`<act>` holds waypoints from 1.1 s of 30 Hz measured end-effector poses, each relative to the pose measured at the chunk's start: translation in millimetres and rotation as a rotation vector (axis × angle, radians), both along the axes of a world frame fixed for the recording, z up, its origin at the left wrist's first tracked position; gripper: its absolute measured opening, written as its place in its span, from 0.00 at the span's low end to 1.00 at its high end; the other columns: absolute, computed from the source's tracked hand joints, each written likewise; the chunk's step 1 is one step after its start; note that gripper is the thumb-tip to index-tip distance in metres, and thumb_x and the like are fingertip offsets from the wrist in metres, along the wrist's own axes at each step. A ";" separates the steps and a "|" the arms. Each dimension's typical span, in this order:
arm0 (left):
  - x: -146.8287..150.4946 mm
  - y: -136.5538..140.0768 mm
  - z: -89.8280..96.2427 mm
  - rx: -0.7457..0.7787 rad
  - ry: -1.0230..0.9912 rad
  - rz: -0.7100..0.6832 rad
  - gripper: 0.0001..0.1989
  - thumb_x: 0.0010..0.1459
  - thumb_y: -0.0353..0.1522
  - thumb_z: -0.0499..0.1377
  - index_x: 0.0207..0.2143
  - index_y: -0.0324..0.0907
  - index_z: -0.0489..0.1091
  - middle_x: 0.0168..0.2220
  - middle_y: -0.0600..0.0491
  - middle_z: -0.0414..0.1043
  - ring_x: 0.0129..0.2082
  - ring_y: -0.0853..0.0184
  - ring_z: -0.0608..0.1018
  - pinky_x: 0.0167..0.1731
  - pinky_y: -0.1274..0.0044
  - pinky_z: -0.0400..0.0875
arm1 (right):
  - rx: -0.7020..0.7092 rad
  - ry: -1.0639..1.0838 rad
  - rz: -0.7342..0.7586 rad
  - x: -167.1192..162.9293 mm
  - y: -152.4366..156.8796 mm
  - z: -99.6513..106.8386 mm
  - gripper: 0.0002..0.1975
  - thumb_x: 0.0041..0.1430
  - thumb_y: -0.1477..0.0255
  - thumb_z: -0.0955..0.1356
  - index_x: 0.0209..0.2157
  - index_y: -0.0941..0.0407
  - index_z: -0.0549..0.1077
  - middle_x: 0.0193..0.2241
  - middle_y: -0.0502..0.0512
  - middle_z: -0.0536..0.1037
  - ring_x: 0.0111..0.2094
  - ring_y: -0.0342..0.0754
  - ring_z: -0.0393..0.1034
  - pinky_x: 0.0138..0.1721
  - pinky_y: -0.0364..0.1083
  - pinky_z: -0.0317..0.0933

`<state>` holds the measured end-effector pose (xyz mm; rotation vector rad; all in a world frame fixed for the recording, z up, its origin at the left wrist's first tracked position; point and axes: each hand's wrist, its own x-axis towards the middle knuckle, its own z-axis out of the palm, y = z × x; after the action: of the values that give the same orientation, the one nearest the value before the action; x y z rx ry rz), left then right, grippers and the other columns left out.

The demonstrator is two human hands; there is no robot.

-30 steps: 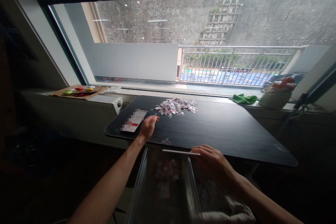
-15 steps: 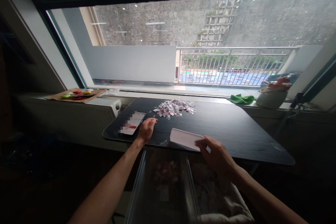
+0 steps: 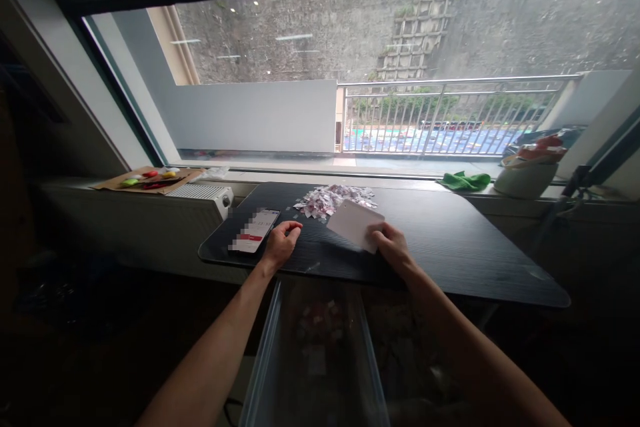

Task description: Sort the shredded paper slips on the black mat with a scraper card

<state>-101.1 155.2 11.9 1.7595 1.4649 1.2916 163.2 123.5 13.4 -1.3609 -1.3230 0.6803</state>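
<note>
My right hand (image 3: 393,245) grips the near right edge of a thin, stiff white card (image 3: 354,220) with a small hole near its far left corner. The card is held tilted above the black table, overlapping part of the pile of small whitish packets or paper pieces (image 3: 323,200). My left hand (image 3: 283,243) rests at the table's near edge with its fingers curled in; nothing shows in them. Just left of that hand lies a phone (image 3: 257,230), its screen partly blurred out. Below the table edge, a clear plastic bin (image 3: 373,360) holds more small pieces, dimly seen.
The black table (image 3: 450,240) stands against the window sill. Left of it are a radiator (image 3: 205,195) and a brown board (image 3: 113,181) with colourful items. A green cloth (image 3: 465,181) and a pale tub (image 3: 529,178) sit on the sill at right.
My right hand has lifted the card and moved it forward toward the pile, its face now tilted up more. My left hand has stayed near the phone, its fingers curled more.
</note>
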 end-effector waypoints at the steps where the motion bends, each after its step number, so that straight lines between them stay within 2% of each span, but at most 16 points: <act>1: 0.5 -0.1 0.1 0.010 0.024 -0.003 0.11 0.49 0.35 0.53 0.32 0.41 0.73 0.35 0.51 0.75 0.37 0.64 0.75 0.42 0.72 0.69 | 0.004 0.003 -0.004 -1.3 0.5 -3.5 0.10 0.44 0.67 0.62 0.26 0.57 0.71 0.22 0.51 0.72 0.25 0.45 0.64 0.26 0.44 0.58; 7: 2.9 -0.2 0.0 0.072 0.235 -0.032 0.09 0.50 0.32 0.54 0.29 0.42 0.73 0.34 0.51 0.75 0.38 0.64 0.74 0.45 0.71 0.67 | 0.047 0.005 -0.130 -3.7 -6.0 -7.9 0.12 0.46 0.64 0.64 0.28 0.58 0.72 0.24 0.52 0.73 0.26 0.46 0.65 0.28 0.45 0.59; 11: 3.9 -1.1 -1.5 0.117 0.388 -0.053 0.09 0.50 0.31 0.54 0.31 0.42 0.73 0.35 0.51 0.74 0.39 0.63 0.73 0.45 0.70 0.66 | 0.061 -0.016 0.002 -3.0 -6.6 -8.8 0.11 0.47 0.67 0.64 0.30 0.58 0.73 0.25 0.53 0.76 0.27 0.47 0.67 0.30 0.45 0.62; 12: 4.4 -1.7 -2.0 0.125 0.428 -0.060 0.09 0.50 0.31 0.54 0.32 0.43 0.73 0.35 0.51 0.74 0.39 0.62 0.73 0.46 0.69 0.66 | 0.084 -0.004 -0.026 -2.0 -6.4 -9.8 0.11 0.48 0.66 0.64 0.31 0.58 0.73 0.26 0.53 0.76 0.27 0.47 0.68 0.30 0.45 0.62; 15: 6.8 -4.7 -3.2 0.143 0.541 -0.068 0.10 0.50 0.32 0.55 0.35 0.44 0.73 0.38 0.50 0.72 0.43 0.60 0.71 0.47 0.66 0.64 | 0.144 0.034 -0.233 3.6 -3.2 -14.2 0.14 0.51 0.61 0.64 0.32 0.57 0.72 0.28 0.55 0.77 0.29 0.49 0.69 0.31 0.47 0.64; 17: 8.6 -6.8 -3.7 0.162 0.602 -0.092 0.11 0.51 0.33 0.55 0.37 0.45 0.73 0.40 0.50 0.71 0.44 0.60 0.71 0.48 0.66 0.63 | 0.165 0.029 -0.283 8.6 2.4 -17.1 0.15 0.52 0.59 0.64 0.34 0.56 0.72 0.29 0.56 0.78 0.30 0.50 0.71 0.31 0.48 0.65; 22: 9.4 -8.5 -5.7 0.191 0.631 -0.127 0.12 0.54 0.34 0.54 0.41 0.46 0.72 0.43 0.50 0.70 0.45 0.61 0.70 0.50 0.65 0.61 | 0.233 -0.044 -0.197 16.5 25.2 -15.2 0.12 0.55 0.64 0.62 0.38 0.53 0.73 0.33 0.56 0.80 0.33 0.50 0.75 0.34 0.50 0.67; 27: 7.8 -7.1 -7.4 0.222 0.623 -0.126 0.12 0.54 0.33 0.54 0.40 0.46 0.72 0.42 0.51 0.70 0.45 0.62 0.70 0.49 0.66 0.62 | 0.199 -0.158 -0.182 18.5 35.1 -7.1 0.08 0.54 0.67 0.63 0.34 0.52 0.73 0.33 0.53 0.81 0.36 0.50 0.76 0.40 0.51 0.67; 33: 7.9 -7.0 -6.9 0.198 0.633 -0.126 0.12 0.54 0.33 0.54 0.40 0.46 0.71 0.43 0.50 0.70 0.46 0.61 0.70 0.49 0.65 0.61 | 0.206 -0.003 -0.145 28.5 26.4 -13.2 0.08 0.55 0.66 0.64 0.33 0.54 0.71 0.32 0.56 0.80 0.38 0.53 0.76 0.41 0.54 0.68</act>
<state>-93.2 148.2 5.0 2.5039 1.5374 0.8708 191.7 149.9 0.2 -1.2764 -1.2469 0.4314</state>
